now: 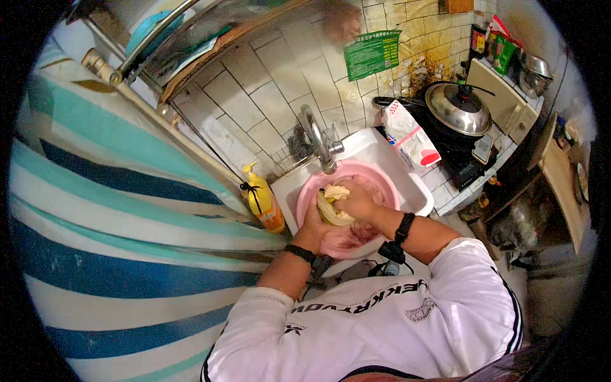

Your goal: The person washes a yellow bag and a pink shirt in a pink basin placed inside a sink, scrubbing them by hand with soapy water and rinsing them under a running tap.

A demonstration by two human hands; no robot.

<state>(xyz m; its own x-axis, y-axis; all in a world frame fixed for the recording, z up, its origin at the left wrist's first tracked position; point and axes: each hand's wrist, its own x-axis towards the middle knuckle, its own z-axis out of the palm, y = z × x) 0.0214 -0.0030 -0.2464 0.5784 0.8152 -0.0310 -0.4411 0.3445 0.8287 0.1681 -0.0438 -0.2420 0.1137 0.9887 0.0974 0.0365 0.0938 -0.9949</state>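
Note:
Over a pink plastic basin (390,177) in the white sink, my left hand (312,223) grips the lower left side of a pale yellow-green bowl-like container (329,210). My right hand (358,201) is at the container's right side, closed on a crumpled cream cloth (337,192), its fingers partly inside the rim. The basin holds pinkish water and something reddish that I cannot make out. A chrome faucet (321,138) reaches over the basin's back edge. Its spout hangs above and behind my hands.
Left of the sink stands a yellow pump bottle (260,198), beside a striped curtain (143,224). A tissue pack (411,138) lies on the sink's right edge. Farther right, a lidded wok (458,109) sits on a stove, near a phone (483,148). A wire rack (286,160) is behind the sink.

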